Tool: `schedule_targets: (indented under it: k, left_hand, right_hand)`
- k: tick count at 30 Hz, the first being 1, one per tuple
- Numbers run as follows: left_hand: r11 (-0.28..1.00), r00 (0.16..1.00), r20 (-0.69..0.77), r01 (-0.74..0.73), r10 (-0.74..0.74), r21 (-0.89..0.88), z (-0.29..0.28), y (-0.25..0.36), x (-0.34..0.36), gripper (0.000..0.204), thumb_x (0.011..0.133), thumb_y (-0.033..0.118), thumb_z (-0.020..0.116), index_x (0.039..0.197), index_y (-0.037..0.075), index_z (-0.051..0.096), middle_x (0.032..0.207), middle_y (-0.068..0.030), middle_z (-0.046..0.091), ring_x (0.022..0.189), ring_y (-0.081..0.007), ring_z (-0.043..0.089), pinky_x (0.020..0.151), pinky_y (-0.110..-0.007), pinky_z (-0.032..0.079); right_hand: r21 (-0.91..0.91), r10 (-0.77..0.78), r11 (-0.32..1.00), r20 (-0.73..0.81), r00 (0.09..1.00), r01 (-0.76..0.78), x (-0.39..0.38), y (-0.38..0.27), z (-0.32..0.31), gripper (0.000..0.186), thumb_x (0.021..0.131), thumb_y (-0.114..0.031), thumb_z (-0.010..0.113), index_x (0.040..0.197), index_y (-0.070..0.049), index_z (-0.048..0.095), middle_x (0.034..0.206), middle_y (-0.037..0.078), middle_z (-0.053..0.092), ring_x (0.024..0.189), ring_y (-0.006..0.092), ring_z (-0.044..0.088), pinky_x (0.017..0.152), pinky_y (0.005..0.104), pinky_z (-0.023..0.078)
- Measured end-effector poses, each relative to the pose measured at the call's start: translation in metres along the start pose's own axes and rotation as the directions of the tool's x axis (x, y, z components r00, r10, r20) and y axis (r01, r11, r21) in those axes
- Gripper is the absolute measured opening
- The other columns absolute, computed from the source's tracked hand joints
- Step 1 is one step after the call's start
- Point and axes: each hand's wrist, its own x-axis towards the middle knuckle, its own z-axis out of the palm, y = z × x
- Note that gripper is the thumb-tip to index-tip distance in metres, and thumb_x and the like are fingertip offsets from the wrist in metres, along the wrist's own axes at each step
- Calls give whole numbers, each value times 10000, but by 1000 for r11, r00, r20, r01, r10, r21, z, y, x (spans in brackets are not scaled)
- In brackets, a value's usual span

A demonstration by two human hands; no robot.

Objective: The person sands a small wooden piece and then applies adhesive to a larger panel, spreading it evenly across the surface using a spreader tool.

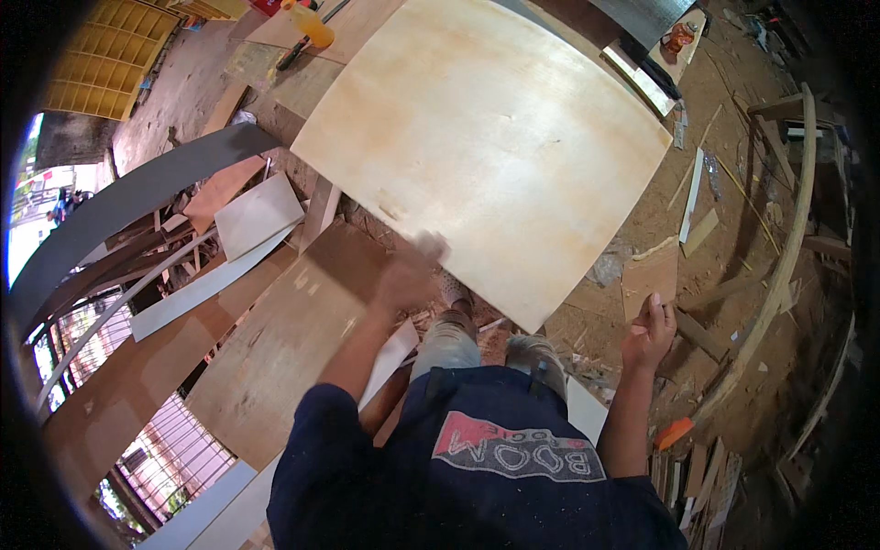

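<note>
A large pale plywood sheet point(486, 137) lies flat in front of me, its light face up. My left hand point(417, 270) is over the sheet's near-left edge, smeared by motion; its fingers do not show clearly, and I cannot tell whether it touches the wood. Off to the right of the sheet, my right hand point(649, 335) is raised with the fingers curled together and the thumb against them. Whatever is pinched there, if anything, is too small to make out.
Brown boards point(284, 339) and offcuts lean or lie at the left, beside a curved grey strip point(137, 197). An orange-yellow bottle point(312, 26) and a dark-handled tool point(291, 55) are beyond the sheet. Scrap wood and a long curved timber point(779, 293) occupy the dirt floor on the right.
</note>
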Motion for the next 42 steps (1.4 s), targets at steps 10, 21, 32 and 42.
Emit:
schedule_targets:
  k: [10,21,32,42]
  left_hand:
    - [491,558,-315,196,-768,-849,-39,-128,29,696,1047,464,538,1486,-66,435,1500,-295,484,1431,-399,441,1178,-465,370]
    - [324,710,-43,265,-703,-908,123,27,-13,790,898,512,772,1289,-126,518,1217,-244,617,1109,-344,602,975,-452,473]
    - [832,588,-604,259,-539,-491,55,58,-5,941,908,407,720,1537,-133,276,1563,-368,313,1499,-479,260,1249,-544,168]
    - [869,900,89,-380,426,-317,138,245,-72,795,887,379,664,1461,-108,409,1546,-297,424,1500,-418,330,1254,-569,155]
  right_hand:
    - [-15,-44,999,-29,999,43,-93,2,60,118,1022,-161,645,990,-51,619,885,-49,574,827,38,521,748,202,388]
    - [-26,-60,998,-52,997,59,-136,-10,51,192,1019,-202,639,1080,-21,661,951,-10,659,912,85,614,836,253,465]
    - [8,-39,999,64,997,38,-101,-21,-17,92,984,-98,671,1021,-16,657,934,-20,616,829,65,537,752,247,429]
    - [46,29,998,62,998,-32,-73,-58,-51,174,998,-38,638,838,-82,587,838,-42,563,763,32,503,726,212,428]
